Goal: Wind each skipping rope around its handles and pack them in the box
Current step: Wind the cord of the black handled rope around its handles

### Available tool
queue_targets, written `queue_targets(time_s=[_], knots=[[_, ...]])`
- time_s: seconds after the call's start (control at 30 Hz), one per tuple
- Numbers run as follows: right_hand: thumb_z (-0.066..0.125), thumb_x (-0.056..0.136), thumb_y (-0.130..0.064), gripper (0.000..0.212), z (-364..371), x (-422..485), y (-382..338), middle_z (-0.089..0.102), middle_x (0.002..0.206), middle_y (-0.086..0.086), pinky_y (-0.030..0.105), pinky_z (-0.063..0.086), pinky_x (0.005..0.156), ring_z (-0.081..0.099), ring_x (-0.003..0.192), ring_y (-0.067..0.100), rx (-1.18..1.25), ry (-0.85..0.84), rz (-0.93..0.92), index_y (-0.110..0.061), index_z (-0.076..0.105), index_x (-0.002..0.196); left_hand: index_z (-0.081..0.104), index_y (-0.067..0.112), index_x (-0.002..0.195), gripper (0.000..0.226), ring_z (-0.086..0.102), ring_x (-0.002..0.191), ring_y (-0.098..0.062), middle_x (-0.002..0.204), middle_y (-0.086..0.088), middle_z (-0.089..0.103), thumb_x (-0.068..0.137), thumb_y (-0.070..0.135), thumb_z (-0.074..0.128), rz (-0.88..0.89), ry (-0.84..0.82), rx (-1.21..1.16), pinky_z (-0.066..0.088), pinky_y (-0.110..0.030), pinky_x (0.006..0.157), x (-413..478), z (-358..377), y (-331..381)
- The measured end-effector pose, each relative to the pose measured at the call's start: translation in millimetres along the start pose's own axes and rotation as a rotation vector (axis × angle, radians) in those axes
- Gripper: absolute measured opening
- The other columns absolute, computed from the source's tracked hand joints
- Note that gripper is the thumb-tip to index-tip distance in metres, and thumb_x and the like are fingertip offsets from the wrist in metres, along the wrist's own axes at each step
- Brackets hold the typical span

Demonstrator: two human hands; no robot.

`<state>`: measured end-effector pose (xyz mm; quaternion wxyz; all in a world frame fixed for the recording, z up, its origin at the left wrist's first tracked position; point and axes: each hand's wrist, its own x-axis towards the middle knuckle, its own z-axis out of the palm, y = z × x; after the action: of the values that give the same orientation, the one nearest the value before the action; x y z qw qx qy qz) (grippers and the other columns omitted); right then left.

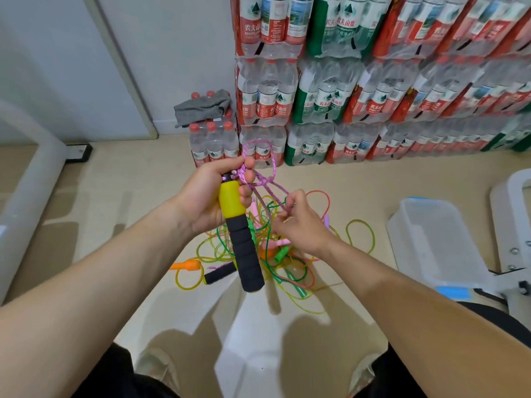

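My left hand (209, 196) grips a yellow and black skipping-rope handle (240, 234) near its yellow top, black foam end pointing down. A purple braided rope (265, 179) loops out above my fingers. My right hand (300, 222) pinches two strands of that purple rope just right of the handle. On the floor beneath lies a tangle of thin ropes (290, 271) in yellow, green and red. An orange handle (188, 265), a second black handle (219, 273), a green handle (280, 254) and pink handles (283, 242) lie among them. A clear plastic box (431, 239) stands open on the floor at the right.
Shrink-wrapped packs of water bottles (373, 90) are stacked along the back wall. A grey cloth (201, 106) lies on a smaller pack. White frame parts stand at the far left (31, 179) and far right (514, 222). My knees show at the bottom edge.
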<state>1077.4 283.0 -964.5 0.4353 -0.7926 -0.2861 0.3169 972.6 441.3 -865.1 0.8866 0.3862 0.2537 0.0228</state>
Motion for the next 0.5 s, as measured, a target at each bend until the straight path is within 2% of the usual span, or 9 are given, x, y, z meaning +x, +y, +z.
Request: queue_targets(time_s=[0.1, 0.17, 0.23, 0.3, 0.37, 0.4, 0.47, 0.5], knots=[[0.073, 0.084, -0.012, 0.048, 4, 8, -4, 0.057, 0.092, 0.004, 0.02, 0.047, 0.046, 0.061, 0.077, 0.024, 0.153, 0.231, -0.009, -0.027, 0.028, 0.094, 0.061, 0.015, 0.081, 0.025, 0.044, 0.04, -0.007, 0.061, 0.004, 0.054, 0.1, 0.02, 0.045, 0.014, 0.037, -0.016, 0.038, -0.017, 0.04, -1, -6, 7], [0.078, 0.081, -0.014, 0.057, 3, 17, 0, 0.057, 0.105, 0.004, 0.022, 0.05, 0.043, 0.063, 0.084, 0.026, 0.269, 0.271, 0.065, -0.027, 0.029, 0.108, 0.061, 0.015, 0.081, 0.026, 0.044, 0.04, -0.007, 0.061, 0.004, 0.054, 0.1, 0.02, 0.045, 0.012, 0.042, -0.007, 0.038, -0.018, 0.039, -4, -8, 8], [0.079, 0.08, -0.011, 0.076, 5, 25, 8, 0.051, 0.122, 0.0, 0.03, 0.056, 0.055, 0.061, 0.086, 0.02, 0.17, 0.141, 0.11, -0.029, 0.028, 0.133, 0.061, 0.015, 0.082, 0.024, 0.044, 0.04, -0.007, 0.061, 0.004, 0.053, 0.099, 0.02, 0.045, 0.01, 0.039, -0.014, 0.037, -0.018, 0.039, -7, -8, 8], [0.074, 0.082, -0.009, 0.083, 14, 35, 18, 0.039, 0.14, 0.0, 0.03, 0.051, 0.082, 0.058, 0.099, 0.018, -0.083, -0.067, 0.11, -0.032, 0.032, 0.15, 0.06, 0.015, 0.082, 0.019, 0.043, 0.039, -0.007, 0.06, 0.004, 0.053, 0.095, 0.02, 0.048, 0.005, 0.021, -0.039, 0.037, -0.017, 0.039, -11, -9, 10], [0.067, 0.087, -0.009, 0.066, 31, 42, 21, 0.034, 0.14, 0.001, 0.028, 0.043, 0.102, 0.049, 0.123, 0.018, -0.259, -0.217, 0.125, -0.023, 0.045, 0.148, 0.06, 0.015, 0.081, 0.013, 0.042, 0.039, -0.006, 0.059, 0.005, 0.052, 0.088, 0.021, 0.052, 0.005, 0.001, -0.065, 0.037, -0.017, 0.038, -15, -12, 14], [0.064, 0.089, -0.01, 0.053, 39, 47, 25, 0.041, 0.135, 0.002, 0.031, 0.045, 0.102, 0.051, 0.123, 0.02, -0.278, -0.25, 0.122, -0.022, 0.054, 0.139, 0.06, 0.016, 0.08, 0.011, 0.042, 0.039, -0.006, 0.059, 0.005, 0.052, 0.087, 0.021, 0.053, 0.009, -0.005, -0.072, 0.037, -0.017, 0.038, -17, -14, 16], [0.058, 0.095, -0.016, 0.014, 51, 53, 26, 0.06, 0.107, 0.004, 0.034, 0.052, 0.084, 0.062, 0.101, 0.026, -0.351, -0.242, 0.124, -0.022, 0.065, 0.107, 0.059, 0.016, 0.081, 0.01, 0.042, 0.04, -0.006, 0.059, 0.006, 0.051, 0.086, 0.022, 0.053, 0.035, 0.001, -0.073, 0.037, -0.017, 0.039, -21, -20, 21], [0.056, 0.099, -0.02, 0.011, 52, 55, 27, 0.062, 0.089, 0.003, 0.034, 0.05, 0.075, 0.062, 0.089, 0.026, -0.368, -0.193, 0.124, -0.019, 0.064, 0.093, 0.059, 0.017, 0.081, 0.01, 0.042, 0.04, -0.006, 0.059, 0.006, 0.052, 0.088, 0.022, 0.053, 0.06, 0.025, -0.067, 0.037, -0.017, 0.04, -22, -24, 23]])
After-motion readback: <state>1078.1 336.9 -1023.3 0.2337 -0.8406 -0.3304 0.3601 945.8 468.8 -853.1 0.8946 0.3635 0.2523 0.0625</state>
